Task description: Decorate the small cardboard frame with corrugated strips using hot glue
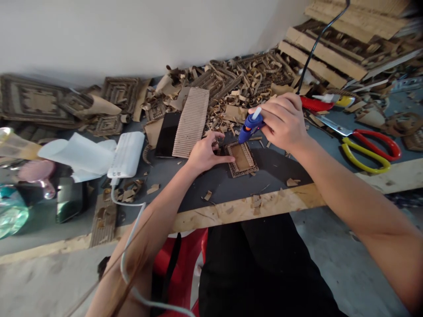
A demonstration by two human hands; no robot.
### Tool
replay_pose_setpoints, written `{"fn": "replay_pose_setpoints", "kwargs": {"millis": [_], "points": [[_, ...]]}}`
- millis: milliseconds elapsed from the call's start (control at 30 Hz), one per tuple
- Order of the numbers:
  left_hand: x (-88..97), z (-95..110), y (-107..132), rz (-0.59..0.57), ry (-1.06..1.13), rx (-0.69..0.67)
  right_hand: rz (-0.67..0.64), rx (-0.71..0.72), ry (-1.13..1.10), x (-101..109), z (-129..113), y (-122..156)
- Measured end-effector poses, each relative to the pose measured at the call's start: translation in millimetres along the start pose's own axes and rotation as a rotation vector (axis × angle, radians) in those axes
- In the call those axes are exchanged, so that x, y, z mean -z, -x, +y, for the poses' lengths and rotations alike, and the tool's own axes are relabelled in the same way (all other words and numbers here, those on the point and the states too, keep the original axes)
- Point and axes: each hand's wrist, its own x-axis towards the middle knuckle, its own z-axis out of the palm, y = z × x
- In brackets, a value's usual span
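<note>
My right hand (284,119) grips a blue glue gun (248,131) with a white glue stick standing out of its back end. The gun's nozzle points down at the far edge of a small rectangular cardboard frame (243,159), whose borders are built of corrugated strips. Whether the nozzle touches the frame I cannot tell. At the frame's left border rests the outstretched thumb of my left hand (209,153). The other left fingers are bent and apart from the thumb, with nothing visible between them. Beside that hand lies a ribbed cardboard sheet (191,121), partly over a dark flat panel (167,134).
Cardboard scraps (251,79) heap along the wall. Large scissors (366,147) lie at the right. A white power bank (126,154) with a cable, a pink hairbrush (37,171) and cardboard frames (36,99) occupy the left. The gun's black cord (317,42) hangs from above.
</note>
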Motion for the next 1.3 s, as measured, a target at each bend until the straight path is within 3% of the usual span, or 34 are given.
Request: {"fn": "replay_pose_setpoints", "kwargs": {"millis": [167,367,500,633,733,800,933,1033,1133,1300], "points": [[0.5,0,0,0.011,-0.022,-0.01,-0.016,-0.071,0.04,4,0,0],[-5.4,-5,-1,0.21,-0.135,-0.192,0.001,-0.401,0.067,8,3,-5],[-11.2,-12,-1,0.33,-0.104,-0.323,-0.086,-0.604,0.063,-3,19,-2],[-15.5,-17,-2,0.37,-0.098,-0.388,-0.187,-0.662,0.11,-7,23,2],[-19.6,-18,-3,0.357,-0.106,-0.409,-0.101,-0.563,0.104,1,9,0],[-22.6,-17,-3,0.352,-0.099,-0.43,0.0,-0.377,0.028,6,-6,-3],[-27.3,-13,-1,0.315,-0.097,-0.523,0.073,0.077,-0.167,0,-34,-4],[-29.4,-9,2,0.322,-0.129,-0.6,0.185,0.291,-0.169,-10,-46,-2],[-30.7,-5,5,0.322,-0.156,-0.641,0.24,0.363,-0.12,-14,-49,0],[-30.1,-2,9,0.26,-0.074,-0.661,0.151,0.354,-0.132,-13,-45,0]]}}
